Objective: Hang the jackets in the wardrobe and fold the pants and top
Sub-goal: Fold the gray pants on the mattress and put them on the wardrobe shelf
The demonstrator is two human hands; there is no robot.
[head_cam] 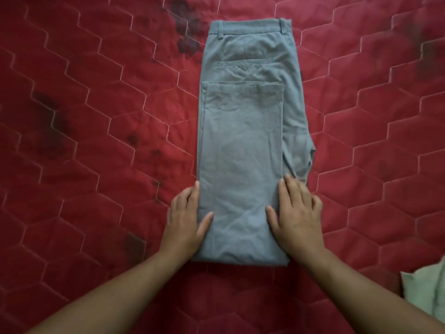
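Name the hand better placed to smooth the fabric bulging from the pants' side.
Right. The right hand lies flat on the pants just below that bulge; the left hand rests at the opposite edge.

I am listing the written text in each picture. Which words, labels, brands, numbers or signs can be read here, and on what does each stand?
None can be read.
The grey pants show no label or brand, not even on the waistband.
The red quilt bears only stitched hexagons and dark stains.
The pale green cloth at the right edge shows no print.
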